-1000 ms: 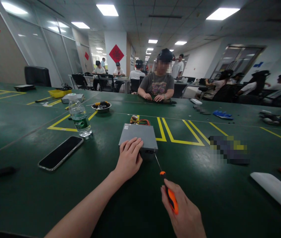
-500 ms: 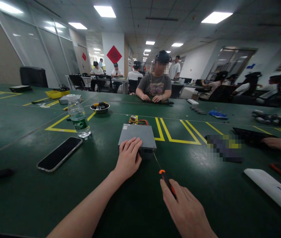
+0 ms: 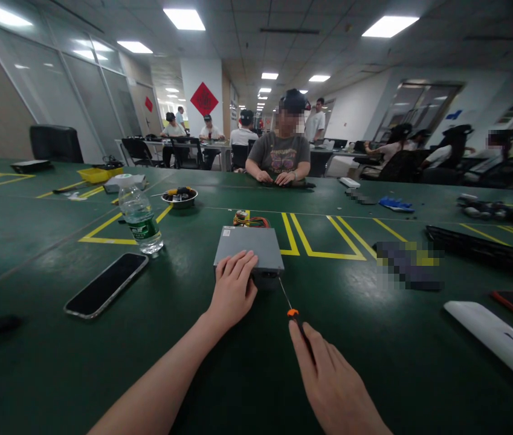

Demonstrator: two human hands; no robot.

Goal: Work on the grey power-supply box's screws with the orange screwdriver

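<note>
A grey metal computer power supply (image 3: 256,241) lies on the green table, its bundle of coloured cables (image 3: 251,221) at the far side. My left hand (image 3: 235,281) grips its near edge, fingers across the top and thumb down the front face. In my right hand (image 3: 329,374) is a screwdriver (image 3: 293,313) with an orange and black handle, the fingers closed along it. Its thin shaft points up and left, with the tip at the near right corner of the power supply; whether it sits in a screw I cannot tell.
To the left are a phone (image 3: 106,285), a water bottle (image 3: 141,220) and a metal bowl of small items (image 3: 180,198). A white casing (image 3: 496,338) and a black panel (image 3: 483,248) lie right. Across the table sits a person (image 3: 278,154).
My right hand has slid forward along the screwdriver handle, covering more of it. Another person's hand at the right edge has left the black panel. The power supply stays put under my left hand.
</note>
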